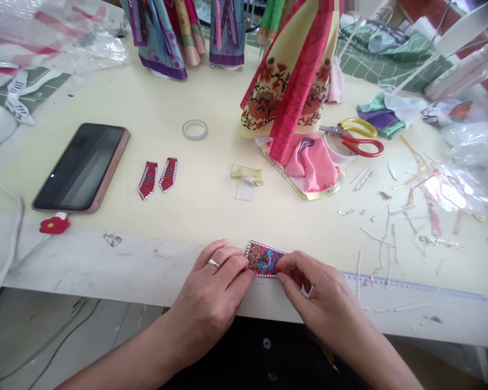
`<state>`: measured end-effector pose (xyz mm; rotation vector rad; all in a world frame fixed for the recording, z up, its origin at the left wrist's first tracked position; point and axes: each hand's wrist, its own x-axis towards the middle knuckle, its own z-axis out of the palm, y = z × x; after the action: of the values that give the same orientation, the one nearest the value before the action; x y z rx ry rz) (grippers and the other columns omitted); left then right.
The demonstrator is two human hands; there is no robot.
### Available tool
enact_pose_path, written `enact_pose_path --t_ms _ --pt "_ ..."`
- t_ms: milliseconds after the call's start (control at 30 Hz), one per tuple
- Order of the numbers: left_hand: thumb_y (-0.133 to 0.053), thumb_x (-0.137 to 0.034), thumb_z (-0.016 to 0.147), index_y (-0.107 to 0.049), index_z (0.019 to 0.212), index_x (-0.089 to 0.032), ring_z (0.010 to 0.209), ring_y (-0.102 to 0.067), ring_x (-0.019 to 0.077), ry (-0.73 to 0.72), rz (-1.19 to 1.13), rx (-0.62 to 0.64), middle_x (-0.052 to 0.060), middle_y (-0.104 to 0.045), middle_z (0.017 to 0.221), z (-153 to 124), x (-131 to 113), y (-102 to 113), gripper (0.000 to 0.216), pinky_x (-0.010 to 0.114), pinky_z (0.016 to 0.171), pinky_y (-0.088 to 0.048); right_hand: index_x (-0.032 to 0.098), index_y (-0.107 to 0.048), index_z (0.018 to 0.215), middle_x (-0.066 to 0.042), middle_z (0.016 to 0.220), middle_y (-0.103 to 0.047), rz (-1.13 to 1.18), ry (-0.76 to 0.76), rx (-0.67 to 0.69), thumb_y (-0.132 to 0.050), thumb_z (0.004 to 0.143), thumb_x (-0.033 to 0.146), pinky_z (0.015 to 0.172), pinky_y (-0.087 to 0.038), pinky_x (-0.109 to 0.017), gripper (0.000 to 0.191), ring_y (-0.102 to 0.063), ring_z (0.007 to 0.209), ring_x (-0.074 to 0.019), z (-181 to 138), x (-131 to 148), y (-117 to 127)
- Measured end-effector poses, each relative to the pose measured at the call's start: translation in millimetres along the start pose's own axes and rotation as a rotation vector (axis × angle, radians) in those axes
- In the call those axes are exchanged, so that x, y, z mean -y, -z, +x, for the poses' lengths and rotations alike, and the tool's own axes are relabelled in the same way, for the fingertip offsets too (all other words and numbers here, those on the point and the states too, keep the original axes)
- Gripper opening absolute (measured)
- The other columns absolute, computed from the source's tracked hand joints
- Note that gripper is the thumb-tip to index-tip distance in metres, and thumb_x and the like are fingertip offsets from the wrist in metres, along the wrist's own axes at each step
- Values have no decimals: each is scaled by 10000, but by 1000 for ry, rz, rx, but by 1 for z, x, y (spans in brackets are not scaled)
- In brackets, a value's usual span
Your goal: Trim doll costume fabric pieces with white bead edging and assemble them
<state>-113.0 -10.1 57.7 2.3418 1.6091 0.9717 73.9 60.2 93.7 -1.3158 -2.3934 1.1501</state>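
Patch (264,260), one: on table (179,222), near edge. My left hand (220,277): curled, holding its left end. My right hand (319,279): pinching its right end, seemingly. Step, I judge: fixing trim (268,247); next calls for steady pressing.

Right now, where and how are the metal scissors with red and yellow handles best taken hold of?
Probably by the red loop handle, coming from the right with the right hand once free: both loops face right, while the metal blades point left, toward the yellow-and-red floral fabric dress.
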Motion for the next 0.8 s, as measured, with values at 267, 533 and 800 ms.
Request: enact_pose_path --t_ms 267,533,800 --pt "-529 -32 830 -632 918 -112 952 -549 200 5 12 7 61 -622 884 1 -1 0 157 458 975 -410 196 -544 814 17 675 -556 -12 18 -13 -463 876 182 543 -379 -249 103 -487 578 -108 -1 1 1" --pt "-530 -27 824 -634 916 -114 944 -556 202 -3 21 1 67 -626 883 1 -1 0 163 453 972 -415 201 -537 812 20 687 -561 1 9 -4 -471 870 168 550 -375 -250 94 -491 587 -111 -1 1 1" --pt "-530 -28 823 -632 909 -114 951 -560 200 8 17 11 67 -626 884 1 -2 0 159 447 981 -412 200 -539 808 16 684 -568 -21 23 -3 -464 871 167 547 -378 -250 104 -498 583 -114 0 1 1"
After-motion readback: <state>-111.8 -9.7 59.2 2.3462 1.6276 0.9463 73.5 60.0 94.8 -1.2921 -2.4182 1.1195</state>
